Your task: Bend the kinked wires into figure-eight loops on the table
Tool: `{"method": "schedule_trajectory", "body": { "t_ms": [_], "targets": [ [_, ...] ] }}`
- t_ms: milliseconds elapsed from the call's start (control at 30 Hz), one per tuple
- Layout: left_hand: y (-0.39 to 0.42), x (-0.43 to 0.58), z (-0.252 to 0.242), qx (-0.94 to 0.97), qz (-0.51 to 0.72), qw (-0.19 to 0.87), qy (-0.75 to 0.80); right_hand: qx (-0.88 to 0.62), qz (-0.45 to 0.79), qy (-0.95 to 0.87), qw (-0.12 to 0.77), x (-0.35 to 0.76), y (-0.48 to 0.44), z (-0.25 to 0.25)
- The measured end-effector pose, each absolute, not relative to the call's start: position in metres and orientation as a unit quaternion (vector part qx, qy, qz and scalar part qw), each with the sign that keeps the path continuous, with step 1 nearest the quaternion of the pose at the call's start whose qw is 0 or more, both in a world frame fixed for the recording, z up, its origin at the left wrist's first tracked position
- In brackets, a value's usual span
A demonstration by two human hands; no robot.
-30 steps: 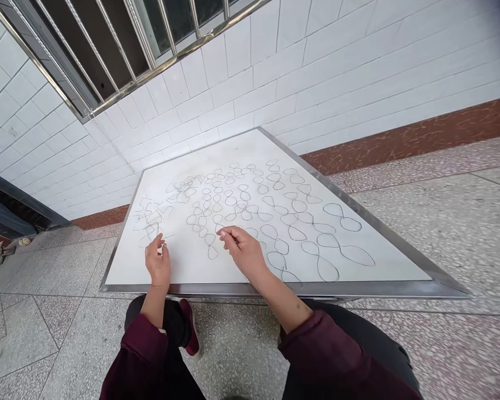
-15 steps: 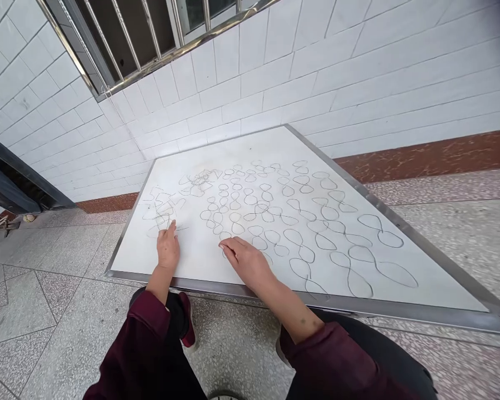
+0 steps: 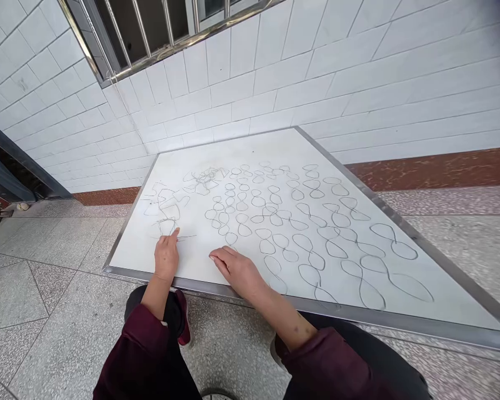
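Observation:
Both hands work low over a white board [image 3: 200, 255] with a metal rim. My left hand [image 3: 166, 258] is closed at the near left, fingers curled and one fingertip pointing forward. Loose thin dark wire-like strands [image 3: 169, 211] lie just beyond it, one sticking out beside its fingers. My right hand [image 3: 239, 272] is closed with thumb and fingers pressed together; anything between them is too fine to make out. Near it spread several thin figure-eight loops [image 3: 306, 250], continuing to the right side of the board.
A tangled heap of thin strands [image 3: 210, 178] sits toward the board's far left. Behind the board rises a white tiled wall [image 3: 250, 83] with a barred window [image 3: 150, 28]. Speckled floor tiles [image 3: 79, 311] surround the board; my legs are under its near edge.
My right hand has shifted a little left and nearer the board's front edge, away from the loops. My left hand's fingers have curled in more. The view has moved slightly.

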State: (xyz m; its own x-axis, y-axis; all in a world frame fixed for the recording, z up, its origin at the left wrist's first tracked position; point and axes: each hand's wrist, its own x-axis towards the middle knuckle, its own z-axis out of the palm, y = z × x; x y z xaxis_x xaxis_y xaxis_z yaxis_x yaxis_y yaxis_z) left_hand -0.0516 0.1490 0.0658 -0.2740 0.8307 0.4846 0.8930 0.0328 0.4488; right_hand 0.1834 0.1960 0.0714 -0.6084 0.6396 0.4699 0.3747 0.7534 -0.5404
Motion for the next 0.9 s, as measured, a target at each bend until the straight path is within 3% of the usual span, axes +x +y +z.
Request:
{"method": "schedule_trajectory", "body": {
  "t_ms": [267, 500, 900],
  "targets": [
    [0.113, -0.066, 0.061, -0.514, -0.400, 0.074, -0.756, -0.268, 0.129, -0.891, 0.343, 0.177, 0.199, 0.063],
    [0.130, -0.087, 0.067, -0.426, -0.426, 0.067, -0.795, -0.352, 0.051, -0.881, 0.313, 0.180, 0.204, 0.060],
    [0.160, -0.106, 0.065, -0.394, -0.478, 0.004, -0.785, -0.256, 0.167, -0.886, 0.350, 0.164, 0.191, 0.067]
  ]
}}
